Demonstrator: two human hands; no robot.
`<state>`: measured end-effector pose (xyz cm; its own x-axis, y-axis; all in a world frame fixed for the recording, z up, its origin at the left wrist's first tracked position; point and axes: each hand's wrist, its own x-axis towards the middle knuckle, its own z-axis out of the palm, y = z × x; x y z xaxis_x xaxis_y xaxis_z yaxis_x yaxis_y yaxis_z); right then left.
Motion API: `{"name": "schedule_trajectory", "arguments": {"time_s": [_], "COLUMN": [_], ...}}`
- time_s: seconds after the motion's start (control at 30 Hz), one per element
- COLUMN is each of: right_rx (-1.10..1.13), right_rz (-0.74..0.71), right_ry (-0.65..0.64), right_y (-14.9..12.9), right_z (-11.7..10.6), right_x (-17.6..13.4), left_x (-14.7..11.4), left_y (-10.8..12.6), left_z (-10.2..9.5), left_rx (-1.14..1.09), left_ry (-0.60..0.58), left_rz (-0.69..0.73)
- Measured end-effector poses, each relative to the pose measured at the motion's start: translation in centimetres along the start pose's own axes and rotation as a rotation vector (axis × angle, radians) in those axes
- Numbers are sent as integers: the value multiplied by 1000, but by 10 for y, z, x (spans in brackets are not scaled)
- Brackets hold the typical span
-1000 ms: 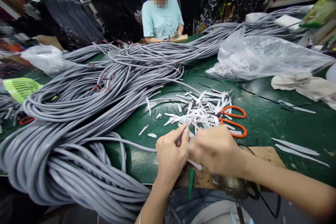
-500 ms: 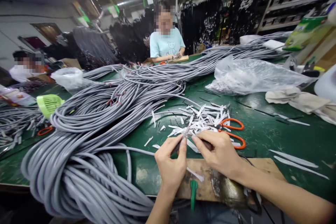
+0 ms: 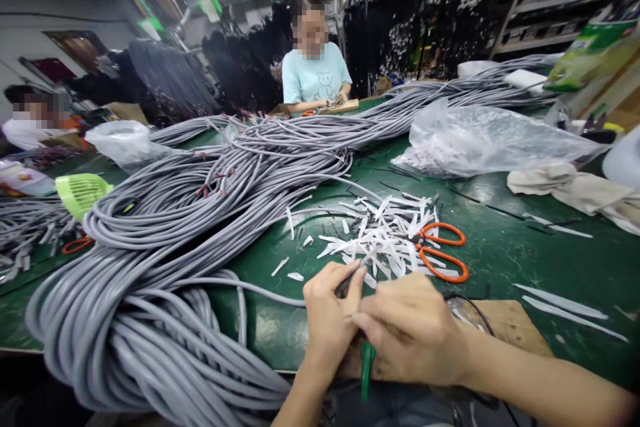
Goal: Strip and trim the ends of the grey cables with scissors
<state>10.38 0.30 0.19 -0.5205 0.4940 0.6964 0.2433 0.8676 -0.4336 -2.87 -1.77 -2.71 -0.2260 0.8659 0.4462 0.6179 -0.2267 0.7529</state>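
My left hand is closed around the end of a grey cable, whose tip pokes out between thumb and forefinger. Close against the left palm, my right hand is curled in a pinch; whatever its fingers hold is hidden and blurred. Below both hands lies a wooden board, with a green handle-like piece at its front edge. Just beyond the hands is a pile of white strips. Orange-handled scissors rest at the right of the pile, blades partly covered.
Large coils of grey cable fill the left and run across the back. A clear plastic bag and a pale cloth lie at right. A light-green fan-like item stands left. Across the table sits a person.
My right hand has drawn back and down from the cable tip towards my left palm. My left hand has shifted slightly right, still gripping the cable.
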Motion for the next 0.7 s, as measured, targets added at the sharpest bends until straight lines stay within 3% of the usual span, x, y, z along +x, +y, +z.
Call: {"name": "schedule_trajectory", "arguments": {"time_s": [0.07,0.17,0.27,0.7], "right_rx": [-12,-39,-57,1], "right_rz": [7,235,361,310], "right_ry": [15,49,36,-45], "right_y": [0,11,22,23], "right_z": [-2,-6,-8,-2], "right_x": [0,2,6,7], "left_x": [0,-1,-2,-3], "left_y": [-1,0,1,2], "left_z": [0,-2,-4,-8], "left_rx": [-22,-40,-24,-10], "left_ry": [49,138,121,-4], "left_rz": [-29,-9,28,70]}}
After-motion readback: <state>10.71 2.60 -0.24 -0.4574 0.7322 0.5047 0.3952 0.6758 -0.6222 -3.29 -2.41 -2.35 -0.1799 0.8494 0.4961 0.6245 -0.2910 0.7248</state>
